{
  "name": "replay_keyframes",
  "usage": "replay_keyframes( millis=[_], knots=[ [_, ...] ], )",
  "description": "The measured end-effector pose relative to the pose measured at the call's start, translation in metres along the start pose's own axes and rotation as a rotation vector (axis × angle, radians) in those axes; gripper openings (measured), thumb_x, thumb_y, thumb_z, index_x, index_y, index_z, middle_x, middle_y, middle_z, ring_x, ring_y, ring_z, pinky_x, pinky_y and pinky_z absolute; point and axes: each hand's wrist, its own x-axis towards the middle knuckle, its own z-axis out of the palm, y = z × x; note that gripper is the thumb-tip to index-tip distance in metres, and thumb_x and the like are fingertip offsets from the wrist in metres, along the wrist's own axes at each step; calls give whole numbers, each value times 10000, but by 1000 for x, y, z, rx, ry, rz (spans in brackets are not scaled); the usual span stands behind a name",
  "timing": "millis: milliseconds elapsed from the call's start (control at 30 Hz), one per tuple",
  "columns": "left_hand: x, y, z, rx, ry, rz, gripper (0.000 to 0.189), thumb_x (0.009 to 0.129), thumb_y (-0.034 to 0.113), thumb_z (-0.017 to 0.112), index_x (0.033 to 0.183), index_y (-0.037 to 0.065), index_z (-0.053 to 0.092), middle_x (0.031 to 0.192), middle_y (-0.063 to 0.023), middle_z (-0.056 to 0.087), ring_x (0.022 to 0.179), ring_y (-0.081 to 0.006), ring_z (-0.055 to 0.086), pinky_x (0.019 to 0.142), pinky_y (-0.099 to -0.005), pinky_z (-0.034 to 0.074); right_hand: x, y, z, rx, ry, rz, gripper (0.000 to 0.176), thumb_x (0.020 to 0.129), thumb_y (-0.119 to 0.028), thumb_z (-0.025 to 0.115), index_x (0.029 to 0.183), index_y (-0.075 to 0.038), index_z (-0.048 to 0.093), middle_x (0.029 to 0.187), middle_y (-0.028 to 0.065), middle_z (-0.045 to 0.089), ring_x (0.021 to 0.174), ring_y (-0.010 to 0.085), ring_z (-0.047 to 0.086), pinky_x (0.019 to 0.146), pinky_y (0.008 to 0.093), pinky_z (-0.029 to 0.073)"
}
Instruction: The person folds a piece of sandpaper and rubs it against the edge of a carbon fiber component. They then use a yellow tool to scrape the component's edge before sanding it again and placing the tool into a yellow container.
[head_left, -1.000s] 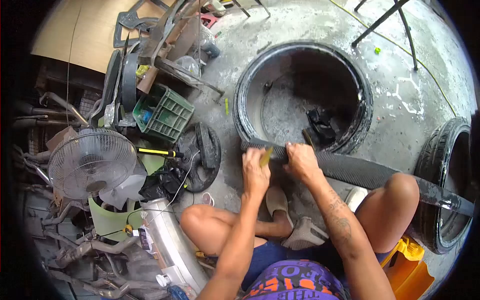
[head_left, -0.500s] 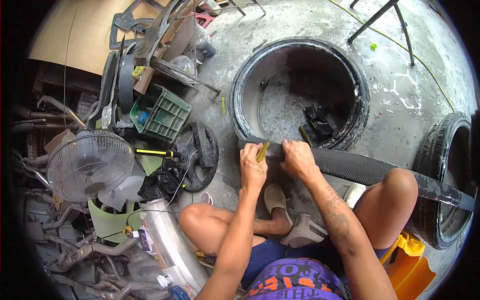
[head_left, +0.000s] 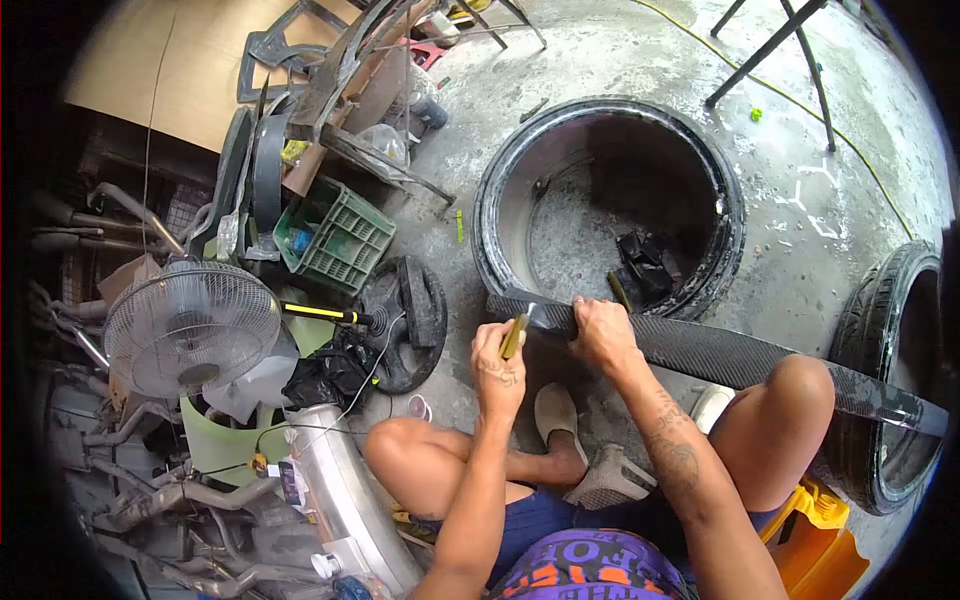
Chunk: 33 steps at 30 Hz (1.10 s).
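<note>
My left hand (head_left: 497, 368) is closed round an olive-yellow tool (head_left: 515, 337) whose pale tip meets the near end of a long black strip with a woven pattern. My right hand (head_left: 606, 336) grips that black strip (head_left: 710, 350) a little to the right of the tool. The strip runs rightward past my bent knee and lies over the edge of a tire. Its left end rests by the near rim of a big round tub (head_left: 490, 262). Inside the tub lies a crumpled black bundle (head_left: 645, 270).
On the left stand a fan (head_left: 192, 330), a green crate (head_left: 345, 240), a metal cylinder (head_left: 350, 510) and many metal pipes. A tire (head_left: 862, 330) stands at the right, above an orange plastic object (head_left: 815, 540). Metal legs (head_left: 765, 55) stand at the top right.
The tool in my left hand has moved slightly down and left, and its pale tip now shows at the strip. The view has shifted, so the surroundings sit lower and further right.
</note>
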Motion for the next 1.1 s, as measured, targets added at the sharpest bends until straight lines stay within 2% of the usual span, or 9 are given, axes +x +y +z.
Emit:
replay_keyframes(
  millis=[100, 233, 400, 500, 533, 667, 967, 1033, 1100],
  knots=[
    [9, -3, 10, 75, -63, 114, 230, 861, 20, 630, 1085, -29, 650, 1029, -180, 629, 965, -384, 594, 858, -452, 461, 2, 3, 6, -3, 20, -10, 548, 642, -225, 855, 1080, 26, 642, 928, 189, 722, 892, 348, 719, 796, 433, 577],
    [-10, 8, 16, 122, -99, 178, 183, 855, 7, 651, 1037, -6, 667, 991, -179, 629, 922, -383, 592, 828, -446, 465, -3, 1, 0, 8, 22, -32, 544, 640, -219, 856, 1069, 30, 635, 931, 197, 715, 887, 361, 713, 792, 437, 573],
    [20, -2, 24, 127, -83, 157, 163, 865, 30, 643, 1024, 10, 673, 979, -176, 629, 899, -389, 592, 816, -460, 466, -7, 2, 13, -17, 53, -24, 533, 658, -209, 842, 1092, 23, 636, 893, 175, 718, 868, 357, 720, 766, 442, 583],
    [-4, 8, 18, 94, -96, 191, 139, 885, 32, 640, 1016, 10, 682, 967, -175, 629, 883, -386, 586, 790, -461, 459, -1, 5, 5, -11, 117, -57, 491, 680, -200, 819, 1079, 24, 640, 894, 178, 718, 860, 356, 719, 761, 448, 582],
    [-9, 9, 18, 92, -117, 152, 182, 860, 13, 595, 1028, -27, 653, 985, -182, 610, 907, -405, 567, 803, -480, 444, 0, 5, 6, -15, 98, -57, 489, 680, -201, 820, 1076, 24, 643, 900, 180, 716, 854, 356, 718, 757, 451, 581],
    [15, 1, 20, 114, -128, 184, 215, 845, 28, 613, 1049, -23, 659, 986, -183, 611, 908, -407, 572, 812, -465, 448, -6, -2, 9, -18, 33, -28, 498, 665, -228, 851, 1053, 9, 648, 916, 180, 714, 849, 351, 718, 759, 448, 582],
    [11, 2, 19, 125, -147, 167, 221, 841, 19, 617, 1052, -27, 664, 1003, -195, 612, 911, -401, 575, 827, -478, 458, -1, 0, 7, 0, 80, -7, 472, 653, -231, 865, 1005, -3, 648, 909, 178, 723, 875, 338, 725, 769, 432, 587],
    [-3, 5, 19, 129, -102, 233, 197, 860, 23, 619, 1046, -26, 665, 1002, -187, 621, 906, -392, 575, 823, -470, 459, 0, 0, 3, 10, 10, -18, 447, 657, -208, 851, 997, -1, 648, 911, 184, 722, 877, 338, 725, 767, 432, 585],
    [-6, 5, 17, 126, -111, 184, 181, 867, 29, 620, 1035, -24, 663, 994, -185, 623, 907, -391, 574, 825, -463, 458, 0, 3, 6, 15, 23, -34, 481, 670, -254, 852, 1008, 19, 645, 885, 196, 713, 847, 356, 713, 759, 453, 577]
  ],
)
